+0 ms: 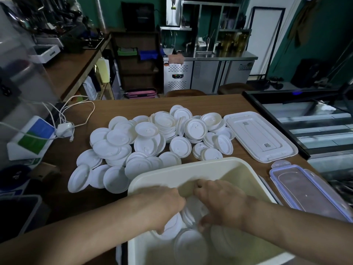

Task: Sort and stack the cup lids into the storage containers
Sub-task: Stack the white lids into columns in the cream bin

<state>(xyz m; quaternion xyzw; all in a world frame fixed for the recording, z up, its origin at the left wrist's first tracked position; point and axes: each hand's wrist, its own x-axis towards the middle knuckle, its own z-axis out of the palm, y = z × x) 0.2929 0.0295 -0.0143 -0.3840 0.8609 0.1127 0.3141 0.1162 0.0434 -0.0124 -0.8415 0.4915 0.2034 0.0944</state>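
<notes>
Head view: left grip [164, 205], right grip [219, 204] each clasp lids [188, 215] inside one bin [191, 168].

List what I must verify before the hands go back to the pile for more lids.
1. Both hands inside the cream storage bin: ok, the left hand and right hand are over its floor.
2. Hands have let go of the lids in the bin: cannot tell, curled fingers hide the contact.
3. Those lids sit in a straight stack: cannot tell, they are blurred and partly covered.
4. Pile of loose lids left on the wooden table: ok, many remain.
5. White bin cover kept off the opening: ok, it lies flat to the right.
6. White charger apart from the pile: ok.
</notes>
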